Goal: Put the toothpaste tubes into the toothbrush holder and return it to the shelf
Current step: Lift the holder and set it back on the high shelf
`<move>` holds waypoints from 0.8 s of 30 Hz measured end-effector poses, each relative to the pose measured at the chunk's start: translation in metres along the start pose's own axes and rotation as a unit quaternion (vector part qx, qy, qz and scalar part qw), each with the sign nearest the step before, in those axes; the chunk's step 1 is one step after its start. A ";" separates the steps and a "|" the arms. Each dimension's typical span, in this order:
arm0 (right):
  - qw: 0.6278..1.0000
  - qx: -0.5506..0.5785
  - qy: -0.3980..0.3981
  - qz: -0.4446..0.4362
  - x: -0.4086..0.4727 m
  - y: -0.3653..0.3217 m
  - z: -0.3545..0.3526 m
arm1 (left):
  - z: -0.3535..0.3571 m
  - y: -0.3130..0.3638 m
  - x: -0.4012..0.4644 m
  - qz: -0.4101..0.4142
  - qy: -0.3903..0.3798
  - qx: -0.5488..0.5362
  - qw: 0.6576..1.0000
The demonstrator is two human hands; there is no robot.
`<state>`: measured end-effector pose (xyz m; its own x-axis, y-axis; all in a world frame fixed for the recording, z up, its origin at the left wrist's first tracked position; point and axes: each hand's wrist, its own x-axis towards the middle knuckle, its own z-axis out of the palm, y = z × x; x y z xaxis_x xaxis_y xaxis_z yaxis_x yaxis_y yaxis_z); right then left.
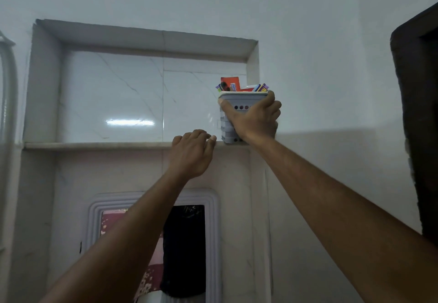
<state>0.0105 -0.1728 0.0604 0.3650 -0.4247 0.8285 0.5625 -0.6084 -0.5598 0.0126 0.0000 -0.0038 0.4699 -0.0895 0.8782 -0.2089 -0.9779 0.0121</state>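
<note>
One holder (pixel 225 122) at shelf (pixel 94 145) edge

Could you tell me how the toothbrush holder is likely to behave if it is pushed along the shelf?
The toothbrush holder looks like light perforated plastic, so it should slide easily on the smooth shelf. It is tall, with tubes poking above the rim, so it may tip. The right hand steadies it.
</note>
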 end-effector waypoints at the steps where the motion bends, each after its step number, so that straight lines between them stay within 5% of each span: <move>1: 1.000 -0.005 -0.005 -0.004 0.000 0.003 0.001 | 0.000 -0.001 0.000 0.002 0.000 -0.004 1.000; 16: 0.984 -0.165 -0.038 -0.054 -0.003 0.020 0.018 | -0.002 -0.010 0.001 0.016 0.003 -0.018 1.000; 24: 0.991 -0.083 -0.003 -0.105 -0.035 0.036 0.001 | -0.013 -0.005 -0.004 -0.004 0.009 -0.131 0.991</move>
<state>0.0188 -0.1791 0.0111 0.2563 -0.2733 0.9271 0.4976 -0.7850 -0.3690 0.0006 0.0079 -0.0016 0.4580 -0.0767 0.8856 -0.4226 -0.8953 0.1410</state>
